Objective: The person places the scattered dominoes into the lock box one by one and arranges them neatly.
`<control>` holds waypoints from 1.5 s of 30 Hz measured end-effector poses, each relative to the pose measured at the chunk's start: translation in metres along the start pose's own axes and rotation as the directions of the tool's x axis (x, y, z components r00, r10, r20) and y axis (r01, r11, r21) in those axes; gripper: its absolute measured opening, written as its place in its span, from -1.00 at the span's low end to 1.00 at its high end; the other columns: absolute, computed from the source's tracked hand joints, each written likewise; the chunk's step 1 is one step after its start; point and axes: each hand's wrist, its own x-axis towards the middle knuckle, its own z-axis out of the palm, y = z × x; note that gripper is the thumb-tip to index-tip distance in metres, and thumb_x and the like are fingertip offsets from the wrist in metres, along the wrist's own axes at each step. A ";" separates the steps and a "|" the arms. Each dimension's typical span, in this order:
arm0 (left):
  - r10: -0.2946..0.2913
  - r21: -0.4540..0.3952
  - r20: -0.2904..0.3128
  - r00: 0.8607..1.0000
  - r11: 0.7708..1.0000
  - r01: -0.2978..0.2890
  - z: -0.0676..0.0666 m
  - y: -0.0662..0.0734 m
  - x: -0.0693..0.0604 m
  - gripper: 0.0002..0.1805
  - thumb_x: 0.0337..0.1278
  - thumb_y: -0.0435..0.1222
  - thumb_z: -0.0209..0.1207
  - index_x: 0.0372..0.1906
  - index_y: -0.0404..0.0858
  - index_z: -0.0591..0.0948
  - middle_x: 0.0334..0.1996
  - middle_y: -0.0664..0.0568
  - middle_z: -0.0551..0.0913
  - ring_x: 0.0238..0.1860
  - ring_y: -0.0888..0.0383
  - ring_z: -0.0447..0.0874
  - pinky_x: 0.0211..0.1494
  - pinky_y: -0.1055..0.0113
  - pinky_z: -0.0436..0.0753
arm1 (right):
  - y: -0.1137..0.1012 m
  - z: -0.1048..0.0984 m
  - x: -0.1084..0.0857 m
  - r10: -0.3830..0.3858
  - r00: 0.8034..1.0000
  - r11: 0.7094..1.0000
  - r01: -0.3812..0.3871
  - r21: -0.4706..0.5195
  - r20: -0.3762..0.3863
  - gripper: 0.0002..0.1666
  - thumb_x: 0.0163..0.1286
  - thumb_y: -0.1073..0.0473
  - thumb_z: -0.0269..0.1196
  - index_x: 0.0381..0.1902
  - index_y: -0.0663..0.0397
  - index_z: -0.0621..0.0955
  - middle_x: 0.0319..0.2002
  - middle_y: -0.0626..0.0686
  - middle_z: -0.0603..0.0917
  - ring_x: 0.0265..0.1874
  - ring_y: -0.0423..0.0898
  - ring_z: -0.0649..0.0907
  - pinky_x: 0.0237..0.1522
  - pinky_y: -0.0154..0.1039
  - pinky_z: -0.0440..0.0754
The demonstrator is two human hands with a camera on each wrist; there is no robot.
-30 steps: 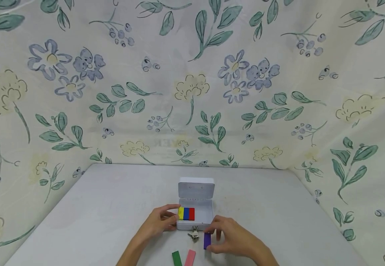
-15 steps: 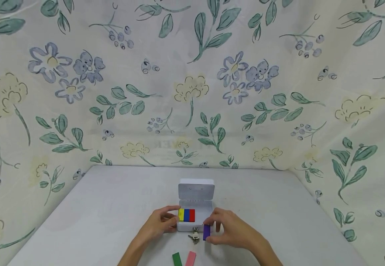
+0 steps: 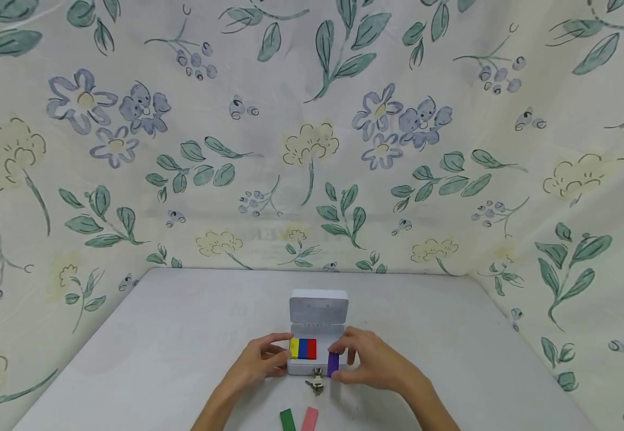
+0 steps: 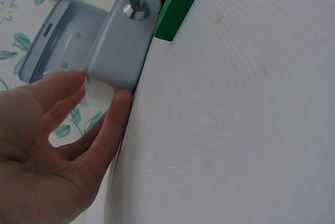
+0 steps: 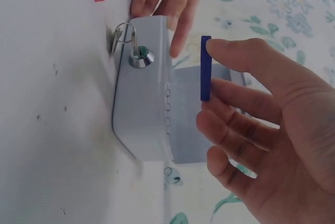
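Observation:
A small white metal box [image 3: 297, 369] stands with its hinged lid [image 3: 318, 311] raised. Inside, at the left end, lie a yellow block [image 3: 294, 348], a blue block [image 3: 303, 349] and a red block [image 3: 312, 349] side by side. My left hand [image 3: 258, 359] touches the box's left end with relaxed fingers, also seen against its corner in the left wrist view. Between thumb and fingertips my right hand [image 3: 373, 362] pinches a flat purple block [image 3: 333, 364] over the front right rim. The right wrist view shows this block [image 5: 205, 69] apart from the box wall.
Keys [image 3: 316, 385] hang from the lock on the box's front. A green block [image 3: 287, 420] and a pink block [image 3: 309, 420] lie on the white table [image 3: 193, 317] near the bottom edge. Patterned cloth [image 3: 312, 179] stands behind and beside the table.
My right hand has lifted the purple block from in front of the box and carried it forward over the front rim. The left hand stays at the box's left end.

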 end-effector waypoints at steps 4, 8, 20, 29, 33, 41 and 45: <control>0.006 -0.003 0.007 1.000 1.000 -0.006 0.000 0.000 0.000 -0.48 0.25 -0.19 0.25 0.30 -0.20 0.50 -0.04 -0.18 0.67 -0.23 0.13 0.67 -0.17 0.24 0.79 | 0.001 -0.001 0.003 0.002 1.000 1.000 -0.002 -0.009 -0.007 -0.52 0.16 -0.06 0.43 0.00 0.03 0.69 -0.18 -0.04 0.63 -0.31 -0.27 0.55 -0.27 -0.38 0.66; 0.016 -0.003 0.012 1.000 1.000 -0.016 0.000 0.000 0.000 -0.48 0.26 -0.19 0.25 0.30 -0.22 0.49 -0.04 -0.18 0.67 -0.23 0.13 0.67 -0.17 0.24 0.79 | 0.001 -0.001 0.005 0.013 1.000 1.000 -0.013 -0.014 -0.011 -0.50 0.16 -0.08 0.44 0.00 0.03 0.69 -0.16 -0.03 0.63 -0.30 -0.26 0.55 -0.30 -0.44 0.61; -0.016 0.001 0.005 1.000 1.000 0.016 0.001 0.000 0.000 -0.48 0.26 -0.19 0.25 0.30 -0.19 0.50 -0.04 -0.17 0.67 -0.23 0.13 0.68 -0.16 0.23 0.79 | 0.003 -0.001 0.012 0.030 0.999 1.000 -0.030 -0.009 -0.028 -0.52 0.15 -0.08 0.45 -0.01 -0.01 0.69 -0.13 -0.05 0.65 -0.30 -0.26 0.56 -0.29 -0.51 0.61; -0.010 -0.010 0.021 1.000 1.000 0.011 0.001 0.000 0.001 -0.46 0.25 -0.18 0.25 0.31 -0.19 0.49 -0.03 -0.18 0.66 -0.22 0.13 0.68 -0.15 0.23 0.78 | 0.001 0.003 0.015 0.048 0.998 0.999 -0.048 -0.002 -0.032 -0.54 0.14 -0.05 0.45 -0.03 0.01 0.70 -0.19 -0.02 0.63 -0.30 -0.20 0.56 -0.33 -0.51 0.60; -0.012 -0.012 0.025 1.000 1.000 0.012 0.001 0.000 0.002 -0.46 0.26 -0.18 0.25 0.31 -0.19 0.48 -0.03 -0.17 0.66 -0.21 0.13 0.68 -0.15 0.23 0.78 | 0.002 0.004 0.016 0.048 0.998 0.999 -0.049 -0.002 -0.032 -0.54 0.14 -0.04 0.45 -0.03 0.04 0.70 -0.18 0.04 0.63 -0.31 -0.19 0.57 -0.35 -0.51 0.60; -0.019 -0.009 0.016 1.000 1.000 0.019 0.000 -0.001 0.002 -0.46 0.25 -0.17 0.25 0.31 -0.18 0.49 -0.01 -0.19 0.66 -0.22 0.13 0.68 -0.16 0.23 0.79 | 0.006 0.006 0.020 0.059 0.998 0.998 -0.060 -0.029 -0.028 -0.52 0.16 -0.05 0.44 -0.01 0.03 0.69 -0.15 0.04 0.64 -0.29 -0.17 0.58 -0.33 -0.50 0.59; -0.015 -0.010 0.019 1.000 1.000 0.015 -0.001 0.000 0.002 -0.46 0.26 -0.16 0.25 0.32 -0.19 0.48 -0.02 -0.19 0.66 -0.21 0.13 0.68 -0.15 0.23 0.78 | 0.009 0.007 0.023 0.046 0.998 0.998 -0.047 -0.035 -0.036 -0.52 0.17 -0.05 0.43 0.00 0.05 0.69 -0.15 0.00 0.63 -0.28 -0.17 0.59 -0.31 -0.50 0.59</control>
